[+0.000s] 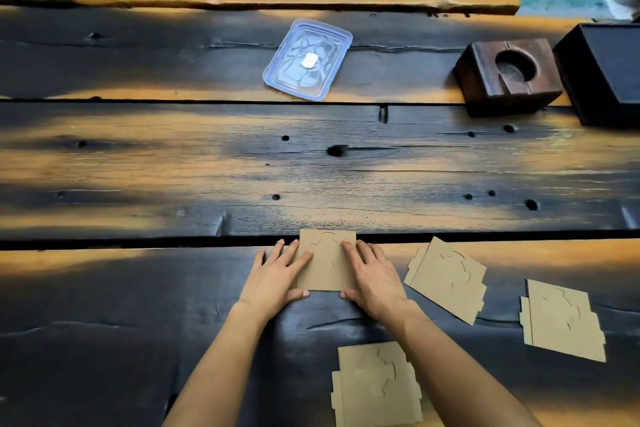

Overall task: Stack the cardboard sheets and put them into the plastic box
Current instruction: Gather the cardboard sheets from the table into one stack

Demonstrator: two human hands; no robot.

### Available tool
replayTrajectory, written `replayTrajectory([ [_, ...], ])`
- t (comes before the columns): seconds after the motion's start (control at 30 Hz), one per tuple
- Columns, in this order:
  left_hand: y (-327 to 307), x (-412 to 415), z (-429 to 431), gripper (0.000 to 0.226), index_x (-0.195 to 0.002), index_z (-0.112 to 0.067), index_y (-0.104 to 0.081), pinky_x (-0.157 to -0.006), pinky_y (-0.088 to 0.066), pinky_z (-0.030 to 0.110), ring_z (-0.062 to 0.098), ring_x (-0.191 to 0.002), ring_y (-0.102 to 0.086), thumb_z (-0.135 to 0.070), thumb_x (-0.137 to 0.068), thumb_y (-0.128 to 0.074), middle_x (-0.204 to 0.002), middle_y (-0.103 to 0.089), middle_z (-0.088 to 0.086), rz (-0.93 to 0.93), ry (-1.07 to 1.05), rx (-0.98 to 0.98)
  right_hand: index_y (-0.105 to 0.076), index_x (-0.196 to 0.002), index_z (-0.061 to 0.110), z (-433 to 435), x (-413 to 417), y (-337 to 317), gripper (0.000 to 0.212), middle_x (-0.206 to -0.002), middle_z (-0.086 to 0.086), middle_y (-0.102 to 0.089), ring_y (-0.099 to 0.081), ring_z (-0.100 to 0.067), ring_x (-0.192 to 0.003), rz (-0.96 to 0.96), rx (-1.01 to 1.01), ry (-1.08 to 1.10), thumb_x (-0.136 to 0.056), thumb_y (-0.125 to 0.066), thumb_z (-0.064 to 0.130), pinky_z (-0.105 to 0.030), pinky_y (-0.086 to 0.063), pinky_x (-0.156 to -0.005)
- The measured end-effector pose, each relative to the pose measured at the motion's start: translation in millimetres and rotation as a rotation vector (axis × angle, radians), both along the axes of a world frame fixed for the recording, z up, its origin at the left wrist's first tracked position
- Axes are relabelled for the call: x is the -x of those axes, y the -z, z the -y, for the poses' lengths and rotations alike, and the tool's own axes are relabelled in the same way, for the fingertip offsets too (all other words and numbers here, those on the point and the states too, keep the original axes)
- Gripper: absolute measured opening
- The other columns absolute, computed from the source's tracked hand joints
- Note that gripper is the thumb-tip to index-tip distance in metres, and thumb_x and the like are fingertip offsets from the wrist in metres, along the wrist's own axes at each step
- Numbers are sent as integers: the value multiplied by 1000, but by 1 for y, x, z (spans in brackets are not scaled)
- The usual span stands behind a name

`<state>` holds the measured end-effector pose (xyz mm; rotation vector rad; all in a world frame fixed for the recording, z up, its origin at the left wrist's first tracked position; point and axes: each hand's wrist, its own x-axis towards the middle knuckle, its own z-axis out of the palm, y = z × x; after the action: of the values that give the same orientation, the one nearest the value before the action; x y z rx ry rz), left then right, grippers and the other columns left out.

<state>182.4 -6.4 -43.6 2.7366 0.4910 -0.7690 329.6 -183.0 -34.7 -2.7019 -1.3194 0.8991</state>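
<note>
Left hand (280, 274): lay flat on the left edge of the centre sheet (325, 265), fingers straight, thumb against its near edge. Pressing, not gripping.
Right hand (372, 276): mirrored that on the right edge, fingers straight, thumb at the near edge. The hands were apart with the sheet between them.
Centre sheet: flat on the bench (173, 156), its far edge over a gap between planks. One layer or several, couldn't tell.
Step (my read): squaring up the base of the stack.
How to do it well: push both sides in evenly and use the thumbs as a backstop. Line up each added sheet by its notched edge before pressing.
Loose sheets: one just right of the centre sheet (446, 279), one further right (562, 321), one nearer the person by the right forearm (375, 385).
Plastic box (308, 59): well beyond the centre sheet, skewed, clear with a blue rim. Whether the lid was on, couldn't tell.
Edges: the plank gap could snag a corner, so lift rather than slide.
Room: bare bench ran from the centre sheet to the box. The wooden block (509, 75) and dark box (602, 70) sat far right, well off that path.
</note>
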Motion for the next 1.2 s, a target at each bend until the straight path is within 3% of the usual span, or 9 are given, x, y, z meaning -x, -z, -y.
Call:
replayTrajectory([
  [0.47, -14, 14, 33, 82, -164, -30, -15, -126, -13, 46, 24, -157, -15, -64, -98, -49, -171, -18, 5, 72, 17, -75, -10, -162, 18, 27, 2, -17, 104, -161, -5, -30, -36, -30, -141, 24, -31, -51, -87, -74, 50, -40, -37, -114],
  [1.2, -24, 81, 178, 81, -163, -29, -16, -126, -11, 45, 27, -158, -13, -61, -98, -51, -172, -16, 6, 54, -51, -10, -7, -161, 12, 160, 56, -39, 109, -159, -7, -34, -35, -29, -143, -19, 1, -91, -86, -74, 52, -40, -38, -113],
])
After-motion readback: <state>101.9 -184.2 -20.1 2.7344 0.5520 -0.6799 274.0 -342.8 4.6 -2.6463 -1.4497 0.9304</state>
